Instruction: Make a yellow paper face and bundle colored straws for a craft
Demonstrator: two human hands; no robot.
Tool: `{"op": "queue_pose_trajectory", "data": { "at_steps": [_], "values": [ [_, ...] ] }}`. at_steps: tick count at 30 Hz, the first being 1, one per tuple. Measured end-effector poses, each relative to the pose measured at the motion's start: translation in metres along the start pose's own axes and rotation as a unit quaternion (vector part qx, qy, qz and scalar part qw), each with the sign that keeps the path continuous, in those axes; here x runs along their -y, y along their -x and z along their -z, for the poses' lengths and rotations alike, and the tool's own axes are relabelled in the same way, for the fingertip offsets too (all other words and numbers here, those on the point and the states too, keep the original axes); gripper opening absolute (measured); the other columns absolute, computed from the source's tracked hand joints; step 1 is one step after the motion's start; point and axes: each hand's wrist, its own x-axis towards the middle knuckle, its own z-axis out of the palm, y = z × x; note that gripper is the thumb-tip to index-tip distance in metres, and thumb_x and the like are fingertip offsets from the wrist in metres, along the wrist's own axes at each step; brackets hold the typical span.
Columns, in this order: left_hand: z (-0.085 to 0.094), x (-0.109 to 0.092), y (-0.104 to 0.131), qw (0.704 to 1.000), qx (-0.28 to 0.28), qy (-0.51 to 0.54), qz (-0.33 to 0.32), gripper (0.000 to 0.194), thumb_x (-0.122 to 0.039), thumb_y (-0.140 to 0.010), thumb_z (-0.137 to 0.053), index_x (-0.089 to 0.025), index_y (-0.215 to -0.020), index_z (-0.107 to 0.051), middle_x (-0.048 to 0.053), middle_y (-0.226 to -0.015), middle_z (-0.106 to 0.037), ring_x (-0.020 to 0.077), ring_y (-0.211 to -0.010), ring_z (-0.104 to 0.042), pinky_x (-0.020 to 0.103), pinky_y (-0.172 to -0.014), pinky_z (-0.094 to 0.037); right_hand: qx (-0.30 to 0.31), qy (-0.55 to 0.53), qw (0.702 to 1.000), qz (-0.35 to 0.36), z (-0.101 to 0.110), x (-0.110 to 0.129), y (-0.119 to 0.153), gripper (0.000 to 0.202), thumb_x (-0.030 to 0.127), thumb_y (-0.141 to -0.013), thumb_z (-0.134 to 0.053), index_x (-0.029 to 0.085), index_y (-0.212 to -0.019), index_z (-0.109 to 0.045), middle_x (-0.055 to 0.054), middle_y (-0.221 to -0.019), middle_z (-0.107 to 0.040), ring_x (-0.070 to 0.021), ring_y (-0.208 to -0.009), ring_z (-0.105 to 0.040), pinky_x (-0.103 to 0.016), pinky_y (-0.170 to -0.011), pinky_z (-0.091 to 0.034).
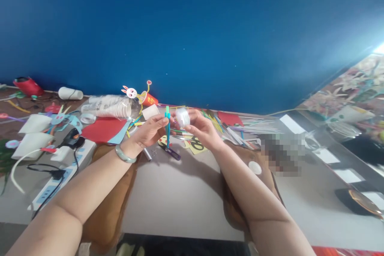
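Observation:
Near the middle of the table, my left hand (pixel 151 131) pinches an upright teal strip (pixel 168 128) with a bright green upper end between thumb and fingers. The strip's exact kind is unclear. Close beside it, my right hand (pixel 205 130) grips a small, whitish translucent round container (pixel 183 117) by its side. The two held things are close together, and I cannot tell whether they touch. Below my hands lie a dark purple loop-shaped piece (pixel 174 154) and a yellow card with black ring shapes (pixel 197 145).
Stacked paper cups (pixel 115 109), red paper (pixel 103 129) and a rabbit-faced cup craft (pixel 148 99) stand at the back left. A power strip (pixel 64 178) with cables lies left. Brown cushions (pixel 105 196) rest under both forearms; a white disc (pixel 255 167) lies on the right one.

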Motion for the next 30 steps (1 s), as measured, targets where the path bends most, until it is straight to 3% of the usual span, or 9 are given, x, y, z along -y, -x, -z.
{"op": "queue_pose_trajectory", "data": {
  "at_steps": [5,9,15,20,25,30],
  "values": [
    [0.000,0.004,-0.001,1.000,-0.018,-0.005,-0.012,0.026,-0.040,-0.074,-0.084,-0.018,-0.084,-0.075,0.009,-0.096,-0.076,0.0273,-0.099,-0.071,0.040,-0.086,-0.054,0.034,0.095,0.994,0.035,0.002,0.001,0.003,0.026,0.046,-0.092,-0.065,0.023,-0.103,-0.063,-0.013,-0.130,-0.054,-0.0218,-0.106,-0.061,-0.036,-0.084,-0.054],
    [-0.004,0.004,-0.001,0.997,-0.069,-0.013,-0.034,0.026,-0.039,-0.071,-0.087,-0.019,-0.082,-0.077,0.008,-0.096,-0.076,0.0271,-0.100,-0.070,0.041,-0.089,-0.053,0.042,0.109,0.993,0.014,0.004,-0.005,0.004,0.022,0.039,-0.093,-0.063,0.022,-0.108,-0.061,-0.012,-0.126,-0.058,-0.0191,-0.098,-0.063,-0.034,-0.081,-0.054],
    [-0.013,0.002,-0.001,0.995,-0.077,-0.026,-0.050,0.020,-0.036,-0.074,-0.085,-0.019,-0.082,-0.079,0.009,-0.112,-0.075,0.0263,-0.103,-0.069,0.041,-0.092,-0.053,0.035,-0.023,0.995,-0.094,-0.001,-0.014,0.004,0.033,0.034,-0.087,-0.069,0.020,-0.114,-0.056,-0.002,-0.085,-0.069,-0.0172,-0.080,-0.068,-0.031,-0.072,-0.054],
    [-0.021,0.003,0.004,0.993,-0.063,-0.071,-0.075,0.015,-0.035,-0.079,-0.081,-0.021,-0.086,-0.080,0.008,-0.123,-0.072,0.0236,-0.101,-0.069,0.037,-0.088,-0.054,0.027,-0.082,0.989,-0.120,-0.002,-0.007,0.003,0.042,0.042,-0.079,-0.079,0.018,-0.109,-0.061,-0.004,-0.083,-0.073,-0.0187,-0.077,-0.071,-0.032,-0.071,-0.056],
    [-0.027,0.004,0.008,0.990,-0.050,-0.096,-0.092,0.016,-0.035,-0.083,-0.076,-0.022,-0.091,-0.081,0.008,-0.136,-0.065,0.0224,-0.100,-0.069,0.033,-0.080,-0.055,0.039,-0.109,0.989,-0.087,-0.001,-0.002,0.003,0.037,0.039,-0.081,-0.078,0.019,-0.107,-0.061,-0.008,-0.097,-0.074,-0.0196,-0.087,-0.072,-0.032,-0.075,-0.056],
    [-0.023,0.007,0.006,0.994,-0.048,-0.052,-0.084,0.015,-0.034,-0.083,-0.077,-0.022,-0.092,-0.080,0.007,-0.120,-0.072,0.0230,-0.103,-0.069,0.035,-0.084,-0.056,0.025,-0.018,1.000,0.003,-0.001,-0.011,0.004,0.024,0.030,-0.081,-0.077,0.020,-0.087,-0.056,-0.009,-0.117,-0.065,-0.0159,-0.088,-0.067,-0.031,-0.077,-0.054]
  ]
}}
